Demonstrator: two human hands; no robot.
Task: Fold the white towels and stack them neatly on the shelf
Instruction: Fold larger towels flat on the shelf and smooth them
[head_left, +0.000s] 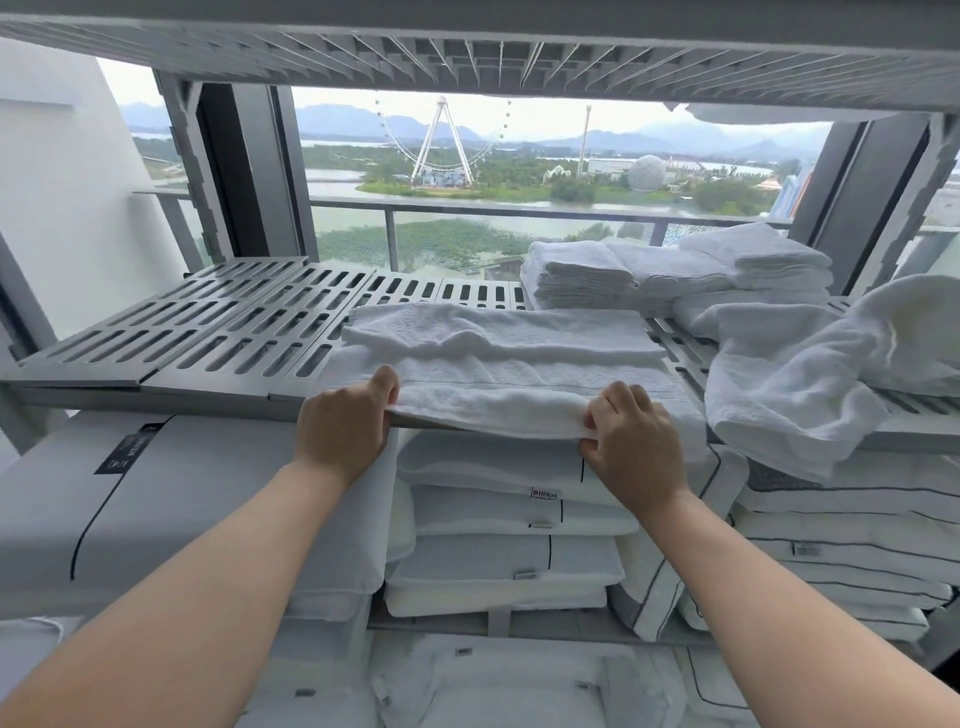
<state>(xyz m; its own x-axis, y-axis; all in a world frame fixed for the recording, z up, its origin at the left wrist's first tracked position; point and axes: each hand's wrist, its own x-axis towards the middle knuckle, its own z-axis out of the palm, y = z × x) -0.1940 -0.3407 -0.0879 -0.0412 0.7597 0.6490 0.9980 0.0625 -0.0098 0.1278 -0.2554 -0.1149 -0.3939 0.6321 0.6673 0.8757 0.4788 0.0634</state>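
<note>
A white towel (498, 358) lies partly folded on the grey slatted shelf (208, 327), its near edge hanging over the shelf's front. My left hand (345, 423) pinches that near edge at its left end, thumb on top. At the right end my right hand (631, 441) grips the same edge with curled fingers. Behind, at the back right of the shelf, stand stacks of folded white towels (670, 275). A heap of loose, unfolded white towels (810, 374) lies at the right and droops over the front edge.
Below the shelf are stacked white pillows and bedding (509, 525) with dark piping. Another slatted shelf (467, 57) runs overhead. Behind the rack is a window with a balcony railing (467, 210).
</note>
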